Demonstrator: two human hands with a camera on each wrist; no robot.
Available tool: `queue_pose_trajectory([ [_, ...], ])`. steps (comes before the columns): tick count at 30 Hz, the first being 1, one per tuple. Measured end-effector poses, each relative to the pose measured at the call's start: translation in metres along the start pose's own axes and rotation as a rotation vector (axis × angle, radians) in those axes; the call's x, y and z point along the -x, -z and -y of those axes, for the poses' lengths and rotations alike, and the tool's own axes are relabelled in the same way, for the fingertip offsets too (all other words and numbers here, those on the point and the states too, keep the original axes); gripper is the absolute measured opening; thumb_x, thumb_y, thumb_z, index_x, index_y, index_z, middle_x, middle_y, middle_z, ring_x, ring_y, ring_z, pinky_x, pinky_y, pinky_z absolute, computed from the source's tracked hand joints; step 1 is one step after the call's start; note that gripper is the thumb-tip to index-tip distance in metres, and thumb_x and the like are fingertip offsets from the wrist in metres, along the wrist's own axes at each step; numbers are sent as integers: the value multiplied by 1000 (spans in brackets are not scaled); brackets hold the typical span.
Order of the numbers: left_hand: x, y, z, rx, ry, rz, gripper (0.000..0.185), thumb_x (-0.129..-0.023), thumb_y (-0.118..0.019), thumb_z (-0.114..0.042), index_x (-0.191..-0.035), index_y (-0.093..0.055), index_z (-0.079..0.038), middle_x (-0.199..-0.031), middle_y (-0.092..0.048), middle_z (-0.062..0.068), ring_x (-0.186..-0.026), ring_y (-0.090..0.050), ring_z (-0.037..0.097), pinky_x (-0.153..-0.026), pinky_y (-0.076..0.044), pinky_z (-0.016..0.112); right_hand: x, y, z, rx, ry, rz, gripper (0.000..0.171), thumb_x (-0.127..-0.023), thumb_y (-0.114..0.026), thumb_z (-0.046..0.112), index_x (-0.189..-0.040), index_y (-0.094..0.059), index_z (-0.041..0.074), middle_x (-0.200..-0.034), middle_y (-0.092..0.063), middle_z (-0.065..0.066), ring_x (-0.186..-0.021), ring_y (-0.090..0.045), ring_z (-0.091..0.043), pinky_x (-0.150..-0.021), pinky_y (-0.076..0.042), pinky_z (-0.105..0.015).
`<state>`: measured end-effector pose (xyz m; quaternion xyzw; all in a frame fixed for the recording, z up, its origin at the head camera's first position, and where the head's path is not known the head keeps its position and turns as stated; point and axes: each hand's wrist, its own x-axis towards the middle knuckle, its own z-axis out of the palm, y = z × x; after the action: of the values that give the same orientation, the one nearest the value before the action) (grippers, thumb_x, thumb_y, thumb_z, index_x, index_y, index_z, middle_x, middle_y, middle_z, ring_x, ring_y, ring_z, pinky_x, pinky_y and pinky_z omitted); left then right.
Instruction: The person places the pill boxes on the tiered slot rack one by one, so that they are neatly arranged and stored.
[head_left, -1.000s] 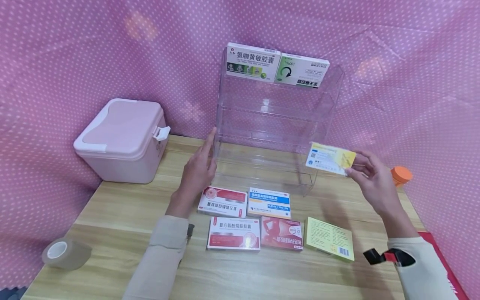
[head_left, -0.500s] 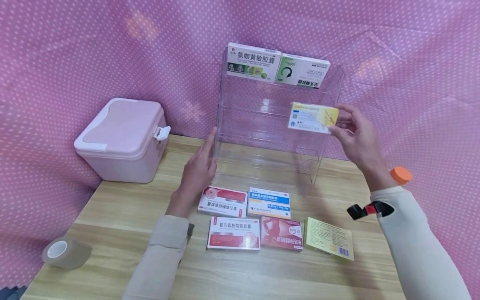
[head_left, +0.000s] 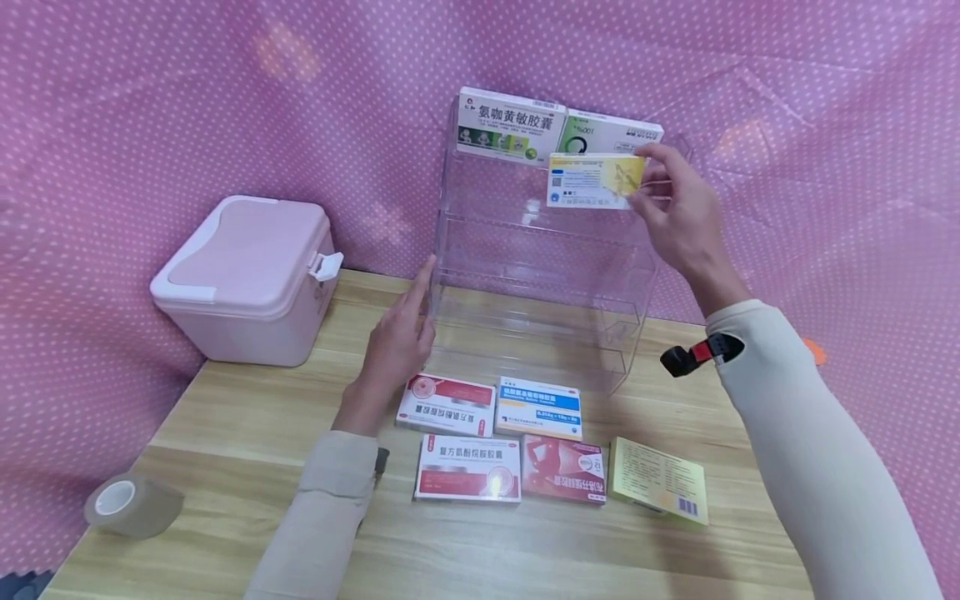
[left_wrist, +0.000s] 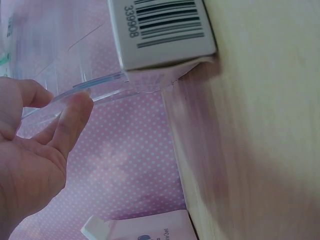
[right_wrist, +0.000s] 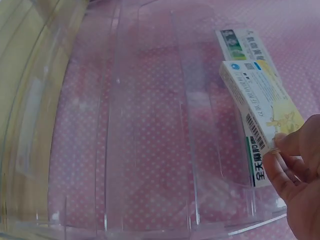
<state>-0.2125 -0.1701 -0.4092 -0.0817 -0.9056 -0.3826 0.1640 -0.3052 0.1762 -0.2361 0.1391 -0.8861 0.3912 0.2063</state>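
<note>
My right hand (head_left: 678, 204) pinches the right end of a white-and-yellow medicine box (head_left: 592, 180). This box is held in front of the top tier of a clear display rack (head_left: 525, 250), overlapping a green-and-white medicine box (head_left: 622, 133). Left of that stands a white medicine box (head_left: 510, 125) with a green strip, also on the top tier. My left hand (head_left: 397, 337) is at the rack's left side; in the left wrist view its thumb and fingers (left_wrist: 75, 117) hold the edge of the clear side panel.
Several medicine boxes lie before the rack, among them a blue-and-white one (head_left: 538, 408), a red one (head_left: 564, 468) and a yellow-green one (head_left: 658, 481). A pink lidded case (head_left: 243, 283) stands left, tape roll (head_left: 133, 506) nearer. An orange cap (head_left: 816, 351) shows behind the right sleeve.
My right hand has lifted the white-and-yellow medicine box up and leftward, from beside the rack's lower right to its top tier. The left hand has stayed at the rack's side.
</note>
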Motion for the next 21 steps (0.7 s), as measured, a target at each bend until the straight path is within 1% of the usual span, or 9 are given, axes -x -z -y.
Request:
queue_pose_trajectory([
  [6, 0, 0, 0, -5, 4, 1, 95, -101, -63, 1, -174, -16, -37, -169, -47, 13, -119, -69, 41, -85, -63, 58, -11, -13, 1, 22, 18, -11, 54, -97, -64, -7, -147, -62, 16, -121, -71, -21, -112, -71, -26, -103, -61, -30],
  [10, 1, -1, 0, -2, 7, 1, 95, -101, -64, 1, -174, -17, -38, -170, -47, 12, -122, -68, 41, -87, -63, 59, -13, -21, -3, 31, 25, -4, 55, -97, -60, -10, -147, -61, 13, -121, -71, -24, -117, -72, -35, -106, -61, -40],
  [13, 1, -2, 0, 3, 8, 3, 96, -101, -64, 1, -173, -15, -40, -171, -45, 11, -125, -67, 40, -90, -62, 60, -13, -27, -6, 63, 29, 7, 56, -97, -59, -11, -149, -60, 12, -124, -72, -26, -116, -72, -38, -106, -61, -47],
  [15, 1, -2, 0, 5, 8, 4, 97, -101, -63, 0, -173, -14, -42, -171, -44, 11, -126, -67, 40, -90, -62, 59, -13, -30, -6, 84, 31, 15, 56, -98, -59, -10, -149, -60, 12, -126, -72, -26, -116, -72, -39, -106, -60, -49],
  [17, 1, -2, 0, 2, 8, 4, 98, -101, -63, 0, -173, -13, -43, -171, -45, 11, -125, -67, 40, -90, -62, 59, -13, -34, -5, 105, 33, 23, 56, -98, -59, -9, -149, -60, 13, -128, -72, -26, -115, -72, -39, -105, -60, -49],
  [21, 0, -2, 1, -8, 6, -6, 95, -101, -64, 0, -174, -15, -39, -170, -47, 11, -123, -68, 39, -89, -63, 59, -14, -46, -1, 110, 1, 59, 55, -100, -63, -4, -150, -59, 17, -131, -74, -22, -117, -73, -36, -106, -60, -47],
])
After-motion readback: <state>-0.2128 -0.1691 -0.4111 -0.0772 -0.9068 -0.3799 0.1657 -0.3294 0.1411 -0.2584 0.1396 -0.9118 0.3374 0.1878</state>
